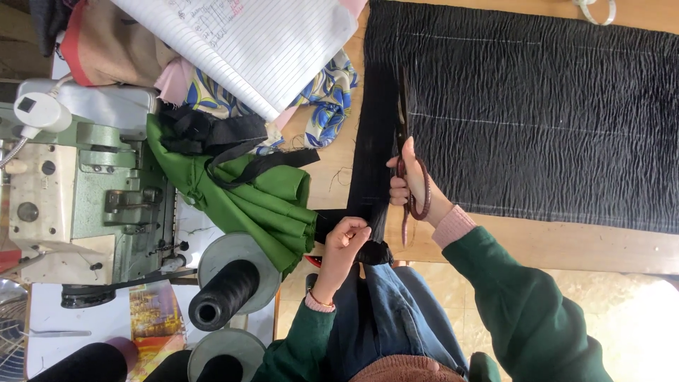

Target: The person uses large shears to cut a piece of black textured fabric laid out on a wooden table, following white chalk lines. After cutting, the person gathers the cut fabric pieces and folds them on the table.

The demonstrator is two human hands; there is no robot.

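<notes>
A large black crinkled fabric marked with pale chalk lines lies spread on a wooden table. My right hand is shut on scissors with dark red handles; the blades point away from me along the cloth's left side. A narrow black strip runs beside the blades. My left hand pinches the near end of that strip at the table's edge. Both arms wear green sleeves with pink cuffs.
A green sewing machine stands at the left. Beside it are green cloth with black straps, a lined notebook, patterned blue fabric and black thread cones. A clear tape roll sits at the far edge.
</notes>
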